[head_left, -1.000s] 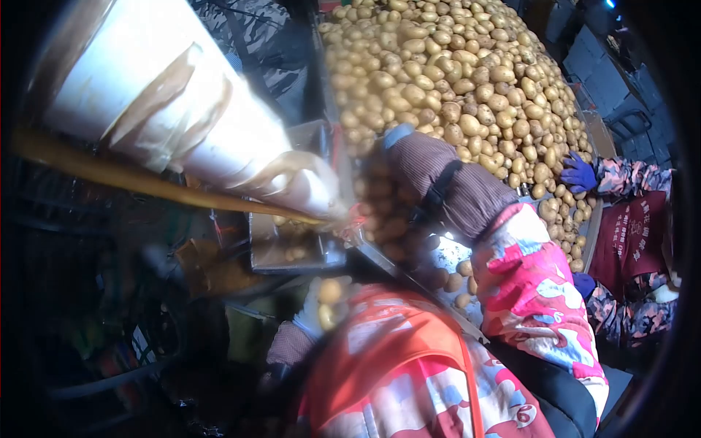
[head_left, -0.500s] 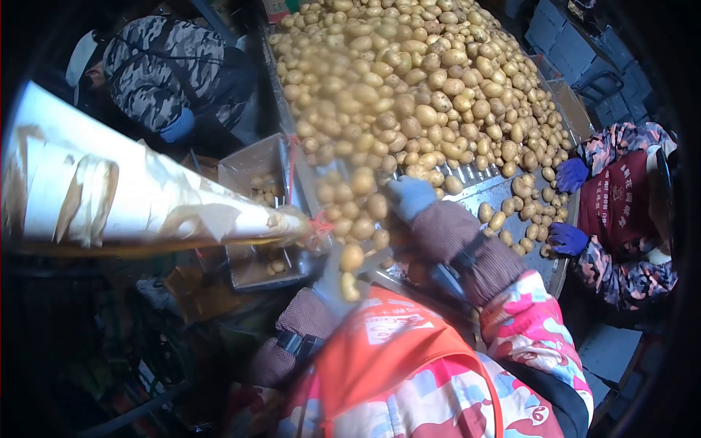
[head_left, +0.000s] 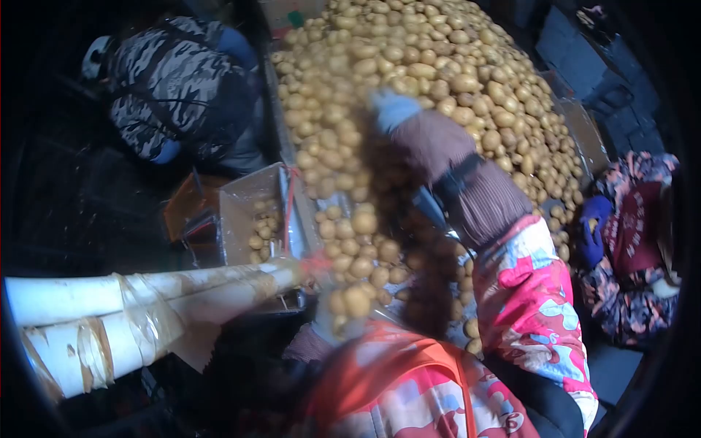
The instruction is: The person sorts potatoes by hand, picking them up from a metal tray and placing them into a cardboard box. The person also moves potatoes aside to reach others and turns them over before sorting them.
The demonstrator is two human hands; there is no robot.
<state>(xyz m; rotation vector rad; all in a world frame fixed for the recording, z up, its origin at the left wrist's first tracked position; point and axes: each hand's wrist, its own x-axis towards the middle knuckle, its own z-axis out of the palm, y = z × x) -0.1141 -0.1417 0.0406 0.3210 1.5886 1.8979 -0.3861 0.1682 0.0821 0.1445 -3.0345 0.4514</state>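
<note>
My right hand (head_left: 395,111), in a light blue glove, reaches over the big heap of potatoes (head_left: 467,80); its fingers are smeared by motion, so a hold cannot be made out. Below it, loose potatoes (head_left: 361,248) lie on the metal table close to my body. My left hand (head_left: 330,321) is low, beside a couple of potatoes (head_left: 349,301) near the orange apron (head_left: 398,354). It is blurred and partly hidden, and its fingers cannot be made out.
A cardboard box (head_left: 248,191) with potatoes stands left of the table. Taped white poles (head_left: 146,306) cross the left foreground. A co-worker in grey camouflage (head_left: 175,80) bends at upper left. Another, with purple gloves (head_left: 595,226), is at the right.
My right hand has moved forward, up over the heap. The white poles sit lower in view. The right co-worker's hands have shifted, and the left co-worker has turned slightly.
</note>
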